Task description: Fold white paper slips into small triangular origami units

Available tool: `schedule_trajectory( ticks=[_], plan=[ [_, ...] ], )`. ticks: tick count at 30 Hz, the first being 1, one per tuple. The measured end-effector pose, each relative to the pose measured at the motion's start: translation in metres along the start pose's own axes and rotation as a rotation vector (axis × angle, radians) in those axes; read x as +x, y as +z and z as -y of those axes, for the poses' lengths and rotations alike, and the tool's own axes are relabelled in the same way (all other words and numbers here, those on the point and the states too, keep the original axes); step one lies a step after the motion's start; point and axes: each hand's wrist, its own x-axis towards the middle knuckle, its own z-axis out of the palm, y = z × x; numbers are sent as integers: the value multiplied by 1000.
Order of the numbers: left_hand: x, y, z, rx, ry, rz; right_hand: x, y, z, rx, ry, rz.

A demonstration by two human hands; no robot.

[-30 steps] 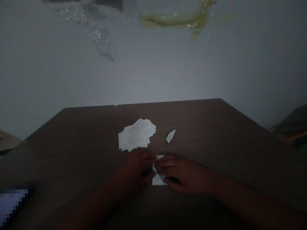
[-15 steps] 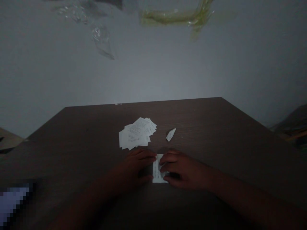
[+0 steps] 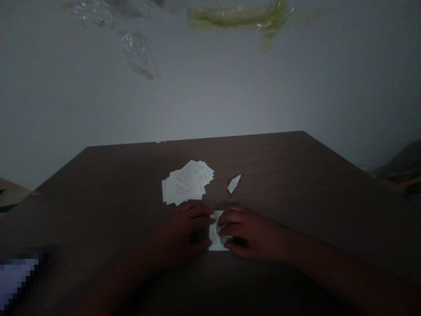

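A small printed paper slip point(image 3: 214, 239) lies on the brown table in front of me, its right part hidden under fingers. My left hand point(image 3: 194, 230) rests at the slip's left edge, fingertips and thumb apart and touching it. From the other side, my right hand point(image 3: 245, 232) reaches over the slip with fingers spread and bent, their tips on the paper. Neither hand is closed around it. Beyond my left hand sits a loose pile of printed paper slips point(image 3: 187, 182). To the right of the pile is a folded piece of paper point(image 3: 233, 184), narrow and pointed.
The dark wooden table point(image 3: 131, 171) stands against a grey wall point(image 3: 223, 87) with yellow tape point(image 3: 230, 17) and clear plastic point(image 3: 136, 52) stuck on it. A pixelated pale object point(image 3: 16, 276) is at the lower left. Dim items show past the table's right edge.
My left fingertips have shifted slightly right onto the slip's edge. The right hand has hardly moved. The whole view has moved a little; the pile and folded piece lie as before.
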Motion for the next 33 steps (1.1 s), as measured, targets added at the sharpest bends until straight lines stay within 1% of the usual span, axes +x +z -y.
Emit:
schedule_trajectory(
  ticks=[4, 8, 12, 15, 18, 22, 26, 29, 33],
  plan=[
    [5, 5, -2, 42, -27, -6, 2, -1, 2, -4, 15, 7],
    [8, 7, 0, 64, -63, 15, 0, -4, -6, -40, 4, -5],
    [8, 6, 0, 76, -87, 42, 0, -6, -20, -72, 89, -26],
    [8, 6, -2, 77, -89, 43, 3, -7, -26, -101, 142, -51],
    [8, 5, -3, 75, -95, 34, 4, -11, -23, -127, 191, -19],
    [8, 5, -3, 92, -77, 19, 2, -21, -7, -155, 253, 61],
    [8, 5, -5, 104, -76, -1, -2, -25, 8, -206, 244, 116],
    [8, 4, -8, 92, -94, 25, 0, -22, 5, -219, 244, 89],
    [10, 2, -8, 87, -104, 37, 8, -18, -11, -244, 349, 34]
  ],
)
